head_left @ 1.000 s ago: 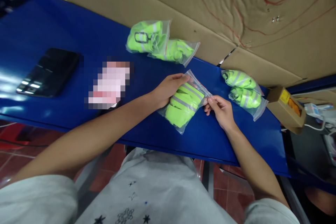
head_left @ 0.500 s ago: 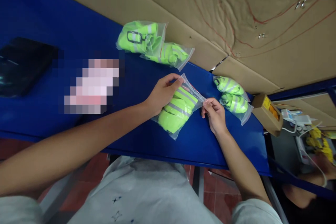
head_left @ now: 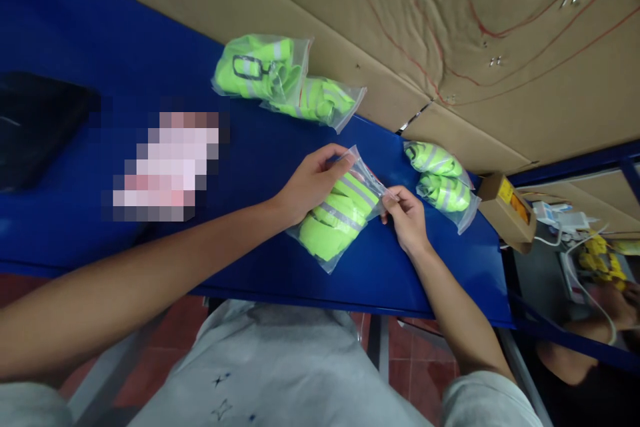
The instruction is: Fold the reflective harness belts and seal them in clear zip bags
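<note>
A clear zip-lock bag (head_left: 330, 265) lies tilted over the blue table in front of me, its top edge toward the upper right. Inside it is a folded neon-yellow band with grey reflective stripes (head_left: 335, 221). My left hand (head_left: 320, 180) pinches the upper left corner of the bag's mouth between thumb and fingers. At the other end of the mouth, my right hand (head_left: 406, 215) pinches the right corner. The zip strip is stretched between both hands; whether it is sealed I cannot tell.
Two similar filled bags (head_left: 260, 70) lie overlapping at the table's back edge, and more neon bundles in plastic (head_left: 443, 177) lie to the right. A small cardboard box (head_left: 507, 210) stands at the right end. Dark plastic (head_left: 40, 127) lies far left. Another person's arm (head_left: 580, 347) shows at right.
Both hands keep their pinch on the bag's mouth. The bag has tilted slightly, and my left hand has shifted a little to the right. The view has shifted slightly.
</note>
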Tool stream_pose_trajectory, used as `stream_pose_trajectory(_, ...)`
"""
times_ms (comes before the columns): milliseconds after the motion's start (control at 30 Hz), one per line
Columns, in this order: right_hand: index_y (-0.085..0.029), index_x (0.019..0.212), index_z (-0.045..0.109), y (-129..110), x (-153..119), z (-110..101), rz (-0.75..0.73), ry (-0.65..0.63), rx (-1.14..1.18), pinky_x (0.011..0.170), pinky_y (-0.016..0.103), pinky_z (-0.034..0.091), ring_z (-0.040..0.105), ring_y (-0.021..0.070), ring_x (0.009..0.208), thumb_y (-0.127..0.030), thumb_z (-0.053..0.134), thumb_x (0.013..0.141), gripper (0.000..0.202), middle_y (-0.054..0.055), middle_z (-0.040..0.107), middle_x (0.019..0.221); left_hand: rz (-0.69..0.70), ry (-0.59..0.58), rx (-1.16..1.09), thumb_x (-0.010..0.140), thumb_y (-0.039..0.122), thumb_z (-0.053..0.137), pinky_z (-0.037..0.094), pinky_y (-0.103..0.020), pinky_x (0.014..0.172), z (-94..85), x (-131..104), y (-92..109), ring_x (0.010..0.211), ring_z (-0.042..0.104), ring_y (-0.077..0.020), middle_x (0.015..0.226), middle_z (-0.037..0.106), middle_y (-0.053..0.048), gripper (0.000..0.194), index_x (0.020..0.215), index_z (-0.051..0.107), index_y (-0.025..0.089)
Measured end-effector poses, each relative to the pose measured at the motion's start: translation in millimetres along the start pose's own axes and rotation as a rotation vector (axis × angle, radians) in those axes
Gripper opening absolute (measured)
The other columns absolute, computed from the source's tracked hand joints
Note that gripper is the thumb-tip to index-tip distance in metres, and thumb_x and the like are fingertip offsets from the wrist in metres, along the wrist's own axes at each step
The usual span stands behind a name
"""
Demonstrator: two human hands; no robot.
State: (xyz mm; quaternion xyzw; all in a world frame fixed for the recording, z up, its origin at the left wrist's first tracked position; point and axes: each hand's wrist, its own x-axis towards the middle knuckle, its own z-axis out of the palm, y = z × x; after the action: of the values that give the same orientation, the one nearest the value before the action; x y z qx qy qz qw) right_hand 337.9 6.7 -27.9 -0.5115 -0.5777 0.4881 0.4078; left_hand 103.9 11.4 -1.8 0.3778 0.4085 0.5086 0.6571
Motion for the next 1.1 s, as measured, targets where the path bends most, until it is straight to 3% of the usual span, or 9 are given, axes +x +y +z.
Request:
stream_pose_trajectory(200,-0.022,0.086,0.063,-0.8,-1.2,-1.6,-0.017,-0.027,-0.023,0.050,0.024,0.043,0.052,0.0098,0.053,-0.054,0.076,0.090,0.034,-0.004,0.056,0.066,0.018,-0.044,0.048,0.090,0.048,0.075,0.055,-0.024,0.063,1.2,-0.9,-1.5,0.071,0.068,-0.0144,0.093,0.078,-0.003,0.031,0.100,0.067,0.020)
stream_pose_trajectory(500,-0.021,0.081,0.063,-0.1,-1.1,-3.3,-0.019,-0.034,-0.086,0.051,0.024,0.039,0.049,0.0089,0.052,-0.050,0.074,0.090,0.032,-0.005,0.055,0.063,0.133,-0.076,0.292,0.093,0.048,0.070,0.044,-0.024,0.054,1.7,1.4,-7.9,0.067,0.063,-0.0157,0.077,0.069,-0.001,0.027,0.096,0.069,0.021)
stream_pose_trajectory(900,-0.022,0.076,0.062,-7.5,-4.2,-1.2,-0.093,-0.001,-0.143,0.053,0.026,0.035,0.046,0.0096,0.055,-0.055,0.078,0.087,0.038,-0.004,0.054,0.064,0.063,0.017,0.102,0.090,0.047,0.075,0.050,-0.022,0.059,4.9,-1.8,-7.1,0.067,0.064,-0.0134,0.085,0.076,-0.004,0.030,0.093,0.071,0.017)
stream_pose_trajectory(1100,-0.023,0.082,0.061,-7.7,-4.8,-1.0,-0.082,-0.064,-0.137,0.051,0.027,0.040,0.050,0.0112,0.052,-0.060,0.073,0.090,0.039,-0.004,0.055,0.064,0.057,0.012,0.105,0.089,0.048,0.076,0.049,-0.022,0.057,4.1,0.7,-9.7,0.066,0.064,-0.0140,0.082,0.075,-0.003,0.031,0.096,0.072,0.018)
